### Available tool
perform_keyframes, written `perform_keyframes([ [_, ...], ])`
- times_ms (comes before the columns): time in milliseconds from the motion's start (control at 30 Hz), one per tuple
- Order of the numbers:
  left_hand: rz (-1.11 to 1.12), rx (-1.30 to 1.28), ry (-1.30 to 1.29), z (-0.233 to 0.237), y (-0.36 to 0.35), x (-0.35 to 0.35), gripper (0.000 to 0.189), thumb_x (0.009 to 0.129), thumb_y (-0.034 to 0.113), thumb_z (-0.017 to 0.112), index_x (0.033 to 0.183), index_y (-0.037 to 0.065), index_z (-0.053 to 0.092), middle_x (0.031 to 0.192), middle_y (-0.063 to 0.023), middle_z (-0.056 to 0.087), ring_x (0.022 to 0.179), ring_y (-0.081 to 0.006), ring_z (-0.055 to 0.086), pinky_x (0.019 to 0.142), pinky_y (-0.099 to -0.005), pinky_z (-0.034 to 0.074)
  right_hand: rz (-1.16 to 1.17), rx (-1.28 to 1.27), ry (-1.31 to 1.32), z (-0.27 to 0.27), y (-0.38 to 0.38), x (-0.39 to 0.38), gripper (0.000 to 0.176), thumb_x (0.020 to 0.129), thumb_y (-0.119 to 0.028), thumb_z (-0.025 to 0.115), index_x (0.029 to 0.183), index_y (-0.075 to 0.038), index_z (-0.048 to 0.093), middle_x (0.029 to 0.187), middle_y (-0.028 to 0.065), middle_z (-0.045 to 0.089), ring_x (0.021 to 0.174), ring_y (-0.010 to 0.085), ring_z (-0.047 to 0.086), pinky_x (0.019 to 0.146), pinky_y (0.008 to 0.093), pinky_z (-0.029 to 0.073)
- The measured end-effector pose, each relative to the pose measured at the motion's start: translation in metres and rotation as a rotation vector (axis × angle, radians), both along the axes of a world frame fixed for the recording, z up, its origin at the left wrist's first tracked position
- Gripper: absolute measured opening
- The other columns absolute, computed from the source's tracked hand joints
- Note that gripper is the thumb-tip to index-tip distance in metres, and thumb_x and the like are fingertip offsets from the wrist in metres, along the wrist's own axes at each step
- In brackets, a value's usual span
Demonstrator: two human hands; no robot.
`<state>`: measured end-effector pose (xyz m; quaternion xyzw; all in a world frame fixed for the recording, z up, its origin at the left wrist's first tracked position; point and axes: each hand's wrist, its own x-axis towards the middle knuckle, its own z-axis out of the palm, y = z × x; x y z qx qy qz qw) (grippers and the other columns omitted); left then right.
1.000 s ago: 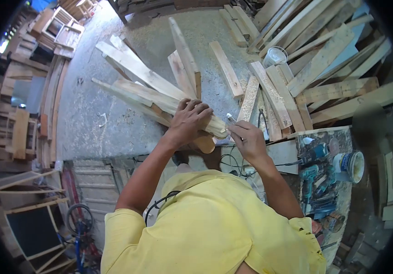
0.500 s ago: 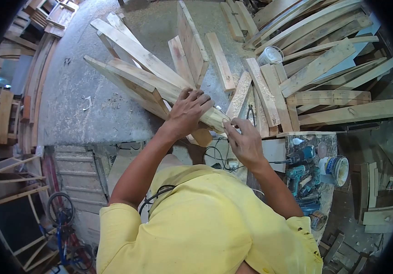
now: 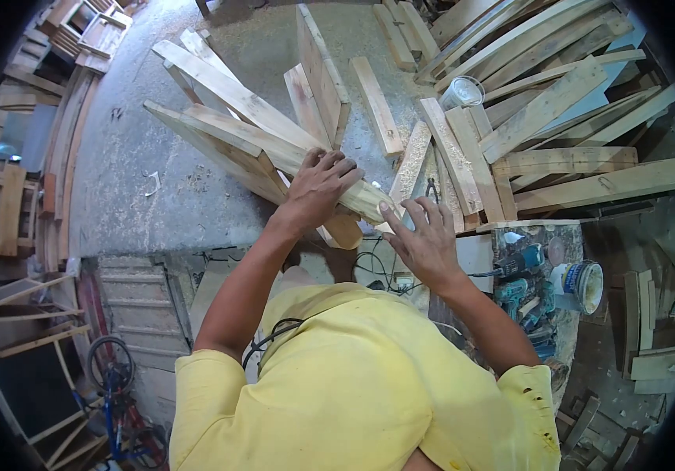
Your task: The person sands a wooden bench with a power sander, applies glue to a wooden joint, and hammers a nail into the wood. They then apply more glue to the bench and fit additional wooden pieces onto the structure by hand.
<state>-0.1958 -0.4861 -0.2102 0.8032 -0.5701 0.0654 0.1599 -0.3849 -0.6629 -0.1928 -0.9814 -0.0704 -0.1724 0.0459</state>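
Note:
My left hand (image 3: 314,188) lies over a pale wooden board (image 3: 365,201), its fingers curled across the top near the close end. At that end my right hand (image 3: 424,242) has its fingers spread, with a fingertip at or very near the board's tip; exact contact cannot be told. Another plank (image 3: 235,90) slants away behind the left hand, and a wide board (image 3: 215,149) stands on edge to its left. Just below the held board shows the cut end of a wooden piece (image 3: 343,232). A pair of pliers (image 3: 431,188) lies beyond the right hand.
Many loose planks (image 3: 557,118) are piled at the right, with a white tub (image 3: 463,93) among them. Power drills (image 3: 522,263) and an open bucket (image 3: 585,286) occupy a side stand. Cables (image 3: 376,267) hang below the bench edge. A bicycle (image 3: 113,392) stands lower left.
My right hand's fingers have opened out from their bent position at the board's end. My left hand stays on the board, and the view has shifted slightly.

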Motion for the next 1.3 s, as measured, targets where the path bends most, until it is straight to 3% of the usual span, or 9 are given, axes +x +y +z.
perform_keyframes([
  [100,0.004,0.009,0.018,0.0,-0.001,0.001,0.054,0.069,0.012,0.078,0.12,0.012,0.061,0.122,-0.0051,0.06,0.125,-0.0248,0.05,0.11,-0.0453,0.033,-0.014,0.073,0.064,-0.01,0.0,-0.006,0.061,0.087,-0.031,0.073,0.142,-0.015,0.053,0.13,0.0139,0.053,0.123,0.0339,0.047,0.101,0.0492,0.036],
  [167,0.011,0.066,0.005,-0.001,0.0,0.001,0.069,0.062,0.018,0.086,0.126,0.013,0.058,0.13,-0.0038,0.059,0.129,-0.024,0.049,0.114,-0.0442,0.03,-0.071,0.268,-0.005,-0.016,0.002,-0.009,0.06,0.087,-0.036,0.071,0.141,-0.017,0.053,0.138,0.0149,0.049,0.126,0.0355,0.045,0.103,0.0504,0.034],
  [500,0.016,0.024,0.032,0.005,0.0,-0.003,0.064,0.065,0.024,0.085,0.122,0.013,0.06,0.125,-0.004,0.06,0.127,-0.0237,0.05,0.111,-0.0447,0.032,-0.028,0.082,0.017,-0.018,0.008,0.001,0.066,0.09,-0.041,0.069,0.148,-0.019,0.047,0.147,0.0166,0.042,0.134,0.0385,0.039,0.108,0.0558,0.03],
  [567,0.013,0.025,0.021,0.006,0.0,-0.003,0.064,0.064,0.024,0.085,0.122,0.012,0.06,0.125,-0.004,0.06,0.127,-0.0238,0.05,0.111,-0.0448,0.032,-0.04,0.26,-0.014,-0.02,0.009,0.0,0.067,0.089,-0.042,0.07,0.148,-0.02,0.047,0.148,0.0167,0.042,0.134,0.0387,0.039,0.107,0.0557,0.03],
  [700,0.035,0.072,0.08,0.007,0.001,-0.004,0.072,0.063,0.021,0.086,0.129,0.013,0.058,0.132,-0.0038,0.058,0.131,-0.0234,0.048,0.115,-0.0435,0.029,-0.06,0.284,-0.036,-0.022,0.009,-0.003,0.067,0.088,-0.042,0.071,0.147,-0.02,0.048,0.149,0.0168,0.042,0.134,0.0384,0.04,0.106,0.055,0.031],
  [1000,0.007,0.049,-0.002,-0.002,0.0,-0.001,0.067,0.065,0.017,0.083,0.127,0.012,0.057,0.132,-0.0045,0.058,0.131,-0.0244,0.048,0.116,-0.0446,0.029,-0.084,0.03,-0.036,-0.022,0.009,-0.007,0.057,0.087,-0.041,0.071,0.139,-0.023,0.056,0.145,0.0129,0.046,0.133,0.037,0.043,0.104,0.0548,0.033],
  [1300,0.002,0.067,0.014,0.005,-0.001,-0.003,0.069,0.064,0.017,0.083,0.127,0.012,0.057,0.131,-0.004,0.058,0.131,-0.0239,0.047,0.116,-0.0443,0.029,-0.054,0.266,0.01,-0.037,0.007,-0.015,0.059,0.092,-0.046,0.064,0.144,-0.02,0.052,0.151,0.0165,0.041,0.141,0.0398,0.036,0.11,0.0587,0.027],
])
